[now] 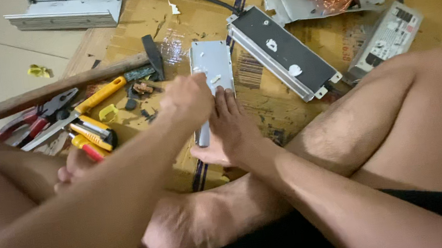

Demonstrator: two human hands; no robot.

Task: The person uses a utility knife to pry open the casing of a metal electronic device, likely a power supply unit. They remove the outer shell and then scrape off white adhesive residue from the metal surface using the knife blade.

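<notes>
Creased cardboard (283,115); both hands (233,131) grip flat grey metal casing (211,65).

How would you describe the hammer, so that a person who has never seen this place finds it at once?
Start at the brown cardboard sheet spread on the floor, then go to the heap of hand tools at its left edge. The hammer lies along the far side of that heap, beyond the red-handled pliers. Only it has a long plain wooden handle and a dark metal head.

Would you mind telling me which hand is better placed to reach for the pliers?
Probably the left hand: it is nearer the pliers, while the right hand steadies the grey metal case.
</notes>
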